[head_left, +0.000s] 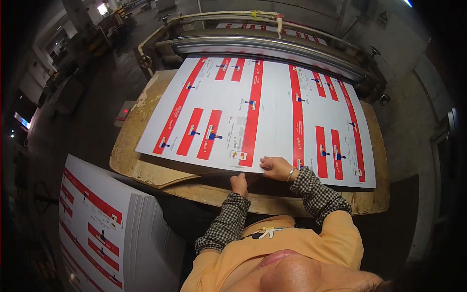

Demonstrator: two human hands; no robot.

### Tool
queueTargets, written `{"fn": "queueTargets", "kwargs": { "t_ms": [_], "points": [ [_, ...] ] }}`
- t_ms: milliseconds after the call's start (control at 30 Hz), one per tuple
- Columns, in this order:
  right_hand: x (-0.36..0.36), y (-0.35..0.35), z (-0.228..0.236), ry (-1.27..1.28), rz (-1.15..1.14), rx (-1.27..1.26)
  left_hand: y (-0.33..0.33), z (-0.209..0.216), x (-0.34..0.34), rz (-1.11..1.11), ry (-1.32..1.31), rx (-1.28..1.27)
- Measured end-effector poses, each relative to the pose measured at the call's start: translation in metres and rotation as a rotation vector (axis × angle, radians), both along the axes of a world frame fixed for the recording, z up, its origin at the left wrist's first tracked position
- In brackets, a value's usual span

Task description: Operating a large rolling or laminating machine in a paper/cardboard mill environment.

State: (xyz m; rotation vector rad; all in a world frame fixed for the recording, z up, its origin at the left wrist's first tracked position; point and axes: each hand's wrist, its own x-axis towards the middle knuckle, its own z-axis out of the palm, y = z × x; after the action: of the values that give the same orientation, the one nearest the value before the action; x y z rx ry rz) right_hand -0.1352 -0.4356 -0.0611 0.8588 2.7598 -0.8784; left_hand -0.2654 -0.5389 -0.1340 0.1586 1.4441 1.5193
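A large white printed sheet (275,112) with red bands and small blue figures lies across a worn wooden table (129,155), its far edge at a metal roller (272,48). My right hand (278,169), a bracelet at its wrist, is closed on the sheet's near edge, with curled fingers over the top. Just left of it, my left hand (239,184) pinches the same edge from below. Its thumb shows at the rim, while most of its fingers are hidden under the sheet. A brown board (189,179) shows beneath the sheet, left of my left hand.
A tall stack of similar printed sheets (141,233) stands at my lower left. Pipes (219,14) frame the roller machine, with a hand knob (384,100) on its right side. More printed sheet (296,33) shows beyond the roller. Dark machinery stands at far left.
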Motion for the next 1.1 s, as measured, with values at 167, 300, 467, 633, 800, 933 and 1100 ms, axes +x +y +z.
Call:
{"fn": "queueTargets", "kwargs": {
  "t_ms": [167,300,467,633,800,933,1100],
  "points": [
    [-0.01,0.023,-0.018,0.107,-0.208,0.021,0.003,-0.014,-0.003,-0.001,-0.134,0.065],
    [-0.017,0.07,-0.053,0.332,-0.438,0.405,0.007,0.005,0.007,0.01,-0.212,0.138],
    [-0.021,0.012,-0.049,-0.105,-0.052,0.295,-0.002,-0.006,-0.002,-0.02,-0.209,0.17],
    [0.005,0.004,-0.021,0.003,0.038,0.336,-0.011,-0.005,-0.011,-0.147,-0.233,0.178],
    [0.014,0.021,0.031,0.461,-0.183,-0.013,-0.007,0.015,-0.001,-0.117,-0.319,0.231],
    [0.007,0.006,0.061,0.291,-0.138,-0.06,-0.001,0.017,0.0,0.054,-0.347,0.141],
    [0.018,0.0,0.003,0.237,-0.061,-0.064,-0.003,0.017,0.0,-0.071,0.004,-0.081]
  ]
}}
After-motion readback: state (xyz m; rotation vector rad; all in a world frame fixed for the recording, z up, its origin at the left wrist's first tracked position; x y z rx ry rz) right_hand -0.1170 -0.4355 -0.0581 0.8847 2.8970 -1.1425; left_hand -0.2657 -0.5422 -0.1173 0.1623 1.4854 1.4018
